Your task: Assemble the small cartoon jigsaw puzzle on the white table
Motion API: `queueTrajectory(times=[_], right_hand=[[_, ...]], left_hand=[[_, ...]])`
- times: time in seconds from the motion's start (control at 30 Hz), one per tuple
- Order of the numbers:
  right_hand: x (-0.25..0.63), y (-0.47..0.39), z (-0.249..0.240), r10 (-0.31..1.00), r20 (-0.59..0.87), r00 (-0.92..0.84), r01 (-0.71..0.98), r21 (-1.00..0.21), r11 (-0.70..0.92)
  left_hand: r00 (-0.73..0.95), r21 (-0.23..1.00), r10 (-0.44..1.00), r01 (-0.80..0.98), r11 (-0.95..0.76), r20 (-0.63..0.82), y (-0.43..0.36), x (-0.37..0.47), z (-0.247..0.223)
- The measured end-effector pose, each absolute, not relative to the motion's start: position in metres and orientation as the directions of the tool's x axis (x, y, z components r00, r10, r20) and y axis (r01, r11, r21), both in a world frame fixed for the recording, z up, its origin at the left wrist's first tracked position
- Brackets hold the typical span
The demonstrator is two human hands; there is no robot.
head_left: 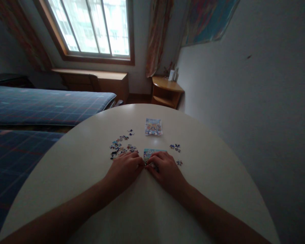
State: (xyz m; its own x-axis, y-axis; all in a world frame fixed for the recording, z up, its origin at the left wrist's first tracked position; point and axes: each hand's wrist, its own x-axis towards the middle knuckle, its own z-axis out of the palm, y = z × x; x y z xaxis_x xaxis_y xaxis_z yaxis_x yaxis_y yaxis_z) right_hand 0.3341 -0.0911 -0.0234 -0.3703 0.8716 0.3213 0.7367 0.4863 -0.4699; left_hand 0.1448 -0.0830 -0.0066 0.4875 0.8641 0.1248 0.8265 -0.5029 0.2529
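Observation:
A partly assembled jigsaw puzzle [147,153] with a green-blue upper edge lies on the round table. My right hand [165,166] covers much of it, fingers bent and pinched at a small puzzle piece [145,164] by its lower left corner. Close by on the left, my left hand [128,165] has its fingers curled, and its thumb and fingertips almost meet those of the right. What lies between the left fingertips is too small to make out. Loose puzzle pieces [116,145] are scattered just beyond the left hand, some partly hidden by it.
Farther back on the white table [200,189] lies a printed picture sheet [153,127]. More loose pieces [176,147] sit to the right, with another small cluster [179,163] nearer. Beds with checked mattresses [53,105] stand left; a wooden corner shelf [167,84] stands behind.

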Motion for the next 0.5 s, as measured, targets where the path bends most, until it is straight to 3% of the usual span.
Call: queueTrajectory(times=[0.2, 0.5], right_hand=[[0.3341, -0.0913, -0.0202, 0.839, 0.355, -0.413, 0.722, -0.434, 0.539], [0.3351, -0.0919, -0.0218, 0.814, 0.358, -0.458, 0.742, -0.351, 0.571]], left_hand=[[0.508, 0.142, 0.853, 0.841, -0.521, 0.119, -0.0852, 0.1456, -0.0102], [0.495, 0.134, 0.861, 0.851, -0.508, 0.119, -0.0851, 0.1463, -0.0105]])
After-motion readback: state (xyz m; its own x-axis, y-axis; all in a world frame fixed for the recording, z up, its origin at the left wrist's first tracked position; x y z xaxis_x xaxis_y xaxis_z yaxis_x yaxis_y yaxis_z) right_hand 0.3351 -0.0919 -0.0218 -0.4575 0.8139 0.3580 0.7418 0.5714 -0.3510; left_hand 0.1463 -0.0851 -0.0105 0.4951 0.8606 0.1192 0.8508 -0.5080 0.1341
